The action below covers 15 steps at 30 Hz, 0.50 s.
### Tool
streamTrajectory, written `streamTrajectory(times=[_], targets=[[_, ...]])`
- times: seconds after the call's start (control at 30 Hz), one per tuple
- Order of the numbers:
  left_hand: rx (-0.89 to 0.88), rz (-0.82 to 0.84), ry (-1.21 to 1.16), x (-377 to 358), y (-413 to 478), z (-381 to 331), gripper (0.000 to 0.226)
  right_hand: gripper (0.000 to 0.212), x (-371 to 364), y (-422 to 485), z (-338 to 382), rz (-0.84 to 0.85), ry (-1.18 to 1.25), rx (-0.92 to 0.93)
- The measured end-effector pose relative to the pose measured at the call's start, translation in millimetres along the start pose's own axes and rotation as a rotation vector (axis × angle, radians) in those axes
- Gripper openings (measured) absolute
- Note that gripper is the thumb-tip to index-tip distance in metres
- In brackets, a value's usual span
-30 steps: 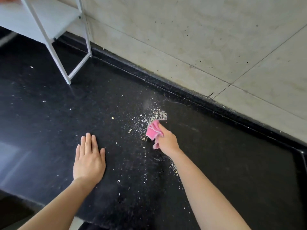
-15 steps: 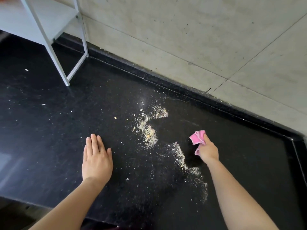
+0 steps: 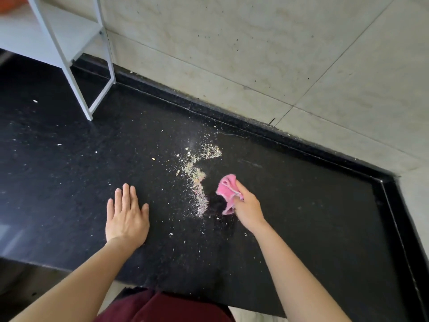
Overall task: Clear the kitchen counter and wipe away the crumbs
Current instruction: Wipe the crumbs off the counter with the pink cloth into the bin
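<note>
Now right hand [image 3: 249, 211] grips cloth [image 3: 228, 190] beside crumbs [image 3: 199, 180].

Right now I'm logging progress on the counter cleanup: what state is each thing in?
Counter: still dirty, specks scattered.
Crumbs: gathered in a loose line.
Pink cloth: bunched, gripped, on the counter.
Right hand: closed on the cloth.
Left hand: flat, empty.
White rack: upright.

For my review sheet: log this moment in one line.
wiping | right hand grips pink cloth beside crumbs | left hand flat on counter
</note>
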<state>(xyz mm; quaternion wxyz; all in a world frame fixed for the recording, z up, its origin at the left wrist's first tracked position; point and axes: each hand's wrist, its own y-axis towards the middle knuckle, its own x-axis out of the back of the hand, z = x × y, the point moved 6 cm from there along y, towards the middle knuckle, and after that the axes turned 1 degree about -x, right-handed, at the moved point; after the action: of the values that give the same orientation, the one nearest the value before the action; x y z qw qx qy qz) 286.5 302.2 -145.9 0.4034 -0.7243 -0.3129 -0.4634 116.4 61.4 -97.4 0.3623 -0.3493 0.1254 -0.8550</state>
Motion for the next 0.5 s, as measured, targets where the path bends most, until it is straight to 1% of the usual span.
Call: streamTrajectory(times=[0.07, 0.17, 0.23, 0.3, 0.37, 0.5], targets=[[-0.015, 0.006, -0.006, -2.2, -18.3, 2.2, 0.062, 0.066, 44.2, -9.6, -25.4, -0.108, 0.066, -0.092], [-0.031, 0.005, -0.026, -8.6, -40.4, 8.3, 0.063, 0.063, 108.2, -20.0, -74.3, -0.264, -0.081, -0.276], [-0.04, -0.003, -0.021, -13.4, -52.0, 14.0, 0.063, 0.06, 128.2, -32.2, -100.8, -0.3, -0.12, -0.412], [-0.061, -0.006, 0.011, -17.6, -60.3, 18.0, 0.062, 0.062, 123.2, -44.0, -116.1, -0.295, -0.086, -0.521], [-0.072, 0.008, 0.029, -21.1, -63.3, 19.4, 0.061, 0.068, 106.0, -46.9, -112.9, -0.287, -0.073, -0.515], [-0.06, 0.035, 0.056, -21.4, -62.8, 16.8, 0.06, 0.073, 48.6, -38.9, -79.9, -0.197, -0.139, -0.379]])
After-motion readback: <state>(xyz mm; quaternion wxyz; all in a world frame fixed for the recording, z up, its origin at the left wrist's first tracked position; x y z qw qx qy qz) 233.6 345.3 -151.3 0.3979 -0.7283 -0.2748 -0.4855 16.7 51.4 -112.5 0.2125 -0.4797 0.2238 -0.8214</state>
